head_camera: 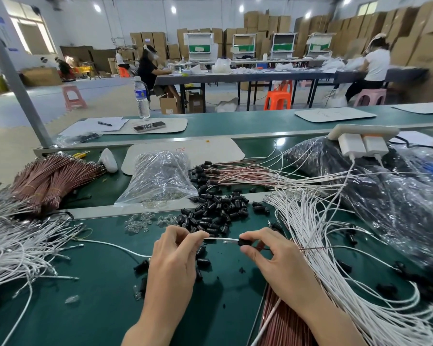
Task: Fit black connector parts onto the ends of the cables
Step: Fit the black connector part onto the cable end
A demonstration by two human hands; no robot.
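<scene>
Pinches a white cable [223, 239] in the left hand [171, 260], grip narrow round it. Pinches a black connector part [244, 242] in the right hand [278, 260] grip, at the cable's end. Works with loose connector pile [215, 213] at 12 o'clock of the hands, white cable bundle [323, 245] at 3 o'clock, on the green surface [98, 308].

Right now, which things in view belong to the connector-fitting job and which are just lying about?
Job: white cable in left hand; black connector in right hand; black connector pile; white cable bundle.
Lying about: water bottle; phone; pen; power strip.
</scene>
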